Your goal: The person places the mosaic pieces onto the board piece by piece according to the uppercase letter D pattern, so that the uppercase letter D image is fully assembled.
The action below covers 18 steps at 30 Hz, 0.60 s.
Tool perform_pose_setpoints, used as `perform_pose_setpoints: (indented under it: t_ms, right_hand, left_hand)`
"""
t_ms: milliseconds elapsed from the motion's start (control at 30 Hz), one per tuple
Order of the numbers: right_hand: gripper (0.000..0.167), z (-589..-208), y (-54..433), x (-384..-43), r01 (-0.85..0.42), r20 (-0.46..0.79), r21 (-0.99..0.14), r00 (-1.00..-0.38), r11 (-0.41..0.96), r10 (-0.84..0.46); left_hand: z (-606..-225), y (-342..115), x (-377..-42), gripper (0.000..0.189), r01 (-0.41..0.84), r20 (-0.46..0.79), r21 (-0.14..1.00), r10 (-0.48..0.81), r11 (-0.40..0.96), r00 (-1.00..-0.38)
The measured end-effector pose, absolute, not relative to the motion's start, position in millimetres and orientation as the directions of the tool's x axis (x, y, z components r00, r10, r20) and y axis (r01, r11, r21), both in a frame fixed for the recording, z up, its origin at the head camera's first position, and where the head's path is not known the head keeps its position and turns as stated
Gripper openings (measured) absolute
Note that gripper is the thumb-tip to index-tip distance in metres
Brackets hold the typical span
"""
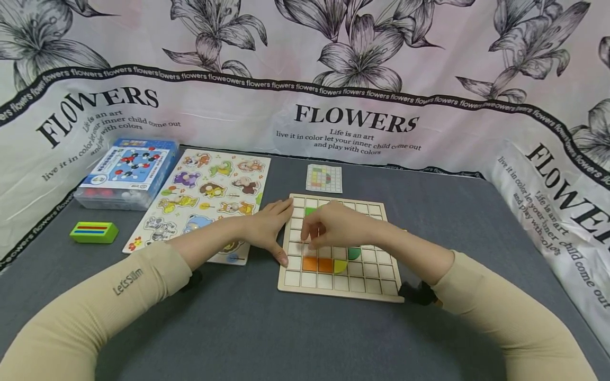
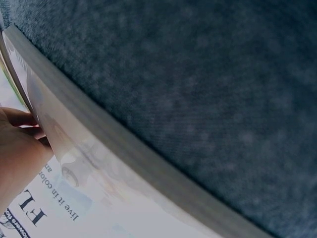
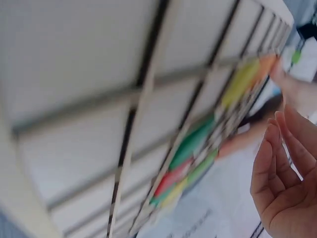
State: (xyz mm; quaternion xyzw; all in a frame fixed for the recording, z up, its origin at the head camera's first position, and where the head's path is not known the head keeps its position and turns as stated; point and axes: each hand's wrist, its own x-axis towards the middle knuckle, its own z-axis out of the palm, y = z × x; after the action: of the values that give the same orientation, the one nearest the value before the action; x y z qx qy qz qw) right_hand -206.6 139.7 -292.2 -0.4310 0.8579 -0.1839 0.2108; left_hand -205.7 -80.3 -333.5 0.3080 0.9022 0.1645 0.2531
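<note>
A pale wooden grid board (image 1: 371, 286) lies on the table with coloured pieces set in its squares. Orange pieces (image 1: 317, 264), a rounded yellow piece (image 1: 340, 265) and a rounded dark green piece (image 1: 354, 254) show in the head view. A red piece (image 3: 171, 177) appears in the right wrist view. My left hand (image 1: 264, 227) rests along the board's left edge, thumb and fingers spread. Above the board, my right hand (image 1: 340, 226) has loosely bent fingers, and no piece shows between its fingertips (image 3: 271, 130). The right hand hides several middle squares.
Behind the board lies a small pattern card (image 1: 324, 178). To the left are an animal puzzle board (image 1: 205, 193), partly under the left forearm, a blue-lidded clear box (image 1: 128, 172) and a green block (image 1: 93, 233) with coloured stripes. A flower-printed cloth (image 1: 229, 114) stands behind the table.
</note>
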Motion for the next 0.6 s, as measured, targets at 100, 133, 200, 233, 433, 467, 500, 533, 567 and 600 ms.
perform_pose_setpoints:
  t_ms: [100,133,200,233,433,467,500,533,567,600]
  right_hand:
    - [0.013,-284,152,-214,-0.642,-0.180,-0.476,-0.598,0.602,-0.781]
    - [0.013,-281,158,-217,-0.632,-0.174,-0.471,-0.618,0.616,-0.767]
    - [0.014,-276,170,-222,-0.606,-0.160,-0.472,-0.656,0.640,-0.738]
    - [0.014,-274,177,-224,-0.590,-0.154,-0.477,-0.674,0.651,-0.723]
    - [0.015,-275,220,-238,-0.489,-0.165,-0.482,-0.764,0.727,-0.624]
    - [0.015,-277,226,-240,-0.475,-0.172,-0.475,-0.775,0.740,-0.608]
    - [0.015,-278,233,-242,-0.460,-0.180,-0.469,-0.786,0.754,-0.592]
    - [0.015,-279,239,-244,-0.445,-0.189,-0.464,-0.795,0.766,-0.577]
    - [0.016,-280,246,-245,-0.431,-0.199,-0.459,-0.803,0.777,-0.562]
    - [0.017,-282,252,-246,-0.416,-0.208,-0.453,-0.811,0.789,-0.547]
  left_hand:
    - [-334,-80,-206,0.131,0.479,-0.351,0.445,0.639,0.757,-0.684]
    - [-334,-80,-206,0.131,0.482,-0.348,0.444,0.641,0.755,-0.684]
    - [-334,-80,-207,0.131,0.490,-0.338,0.441,0.645,0.752,-0.685]
    - [-335,-80,-207,0.130,0.494,-0.335,0.440,0.647,0.750,-0.685]
    - [-336,-81,-207,0.129,0.500,-0.330,0.435,0.649,0.749,-0.686]
    - [-336,-81,-207,0.129,0.500,-0.330,0.434,0.648,0.750,-0.686]
    - [-336,-81,-207,0.130,0.498,-0.331,0.435,0.647,0.750,-0.687]
    - [-336,-81,-207,0.130,0.498,-0.331,0.436,0.648,0.750,-0.686]
    - [-336,-81,-206,0.130,0.499,-0.331,0.435,0.649,0.749,-0.685]
    - [-336,-81,-206,0.130,0.499,-0.333,0.435,0.648,0.750,-0.685]
